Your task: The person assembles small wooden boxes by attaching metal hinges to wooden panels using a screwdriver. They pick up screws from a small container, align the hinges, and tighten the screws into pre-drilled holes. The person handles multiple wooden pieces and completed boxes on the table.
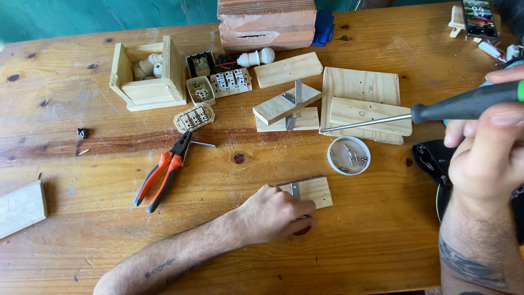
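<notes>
1. My left hand [275, 214] lay flat on the desk [82, 109], fingers curled over the near edge of a small wooden block [312, 191] with a metal bracket [295, 189] on it; the grip pressed the block down rather than closing round it.
2. My right hand [486, 155] was raised at the right edge of the desk, its grip closed tight round the dark handle of a screwdriver [436, 112]. The thin shaft pointed left, its tip hanging over a stack of flat wooden boards [360, 87].
3. The block under my left hand sat near the front middle of the desk, just below a small white dish of screws [349, 155] and well apart from the screwdriver tip.
4. Orange-handled pliers [164, 175] lay to the left of my left hand, jaws pointing up and away from me.
5. Further back stood an open wooden box [147, 74] holding pale rounded pieces, with white socket parts [215, 87] beside it.
6. Another pair of wooden pieces joined by a metal bracket [287, 104] lay between the socket parts and the boards.
7. A brick [267, 24] stood at the far edge, and a loose wooden offcut [21, 207] lay at the far left.
</notes>
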